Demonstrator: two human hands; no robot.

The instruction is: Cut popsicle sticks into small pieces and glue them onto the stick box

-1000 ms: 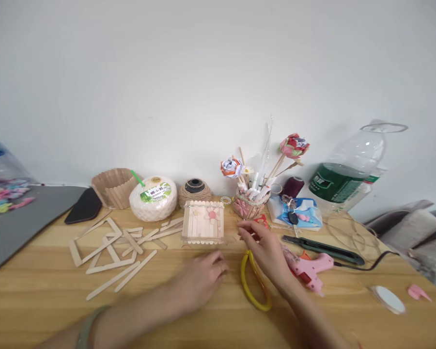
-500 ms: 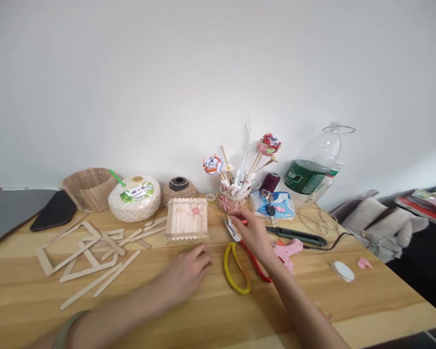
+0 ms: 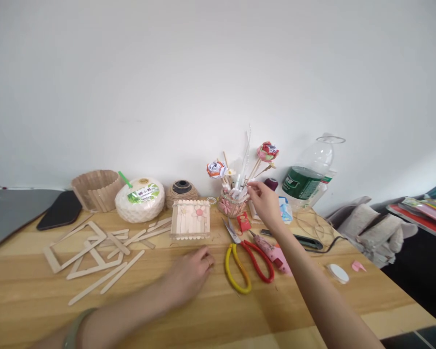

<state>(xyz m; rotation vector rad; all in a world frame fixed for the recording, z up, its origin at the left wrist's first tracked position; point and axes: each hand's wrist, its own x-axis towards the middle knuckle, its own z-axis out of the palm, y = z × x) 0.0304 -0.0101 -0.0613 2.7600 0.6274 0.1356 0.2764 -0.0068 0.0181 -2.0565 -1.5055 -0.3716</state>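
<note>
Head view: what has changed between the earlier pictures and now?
The right hand has moved away from the person, from beside the blades of the scissors to the right edge of the decorated pen holder; whether it grips anything there is unclear. The scissors now show whole. The left hand stays near the stick panel; scissors and panel have not visibly moved.

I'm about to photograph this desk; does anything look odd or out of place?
The wrapped white coconut with a green straw looks odd beside the twine, like a drink amid crafting. The scissors lie with their blades parted, and the wooden sticks at left are jumbled. I see no spill.
</note>
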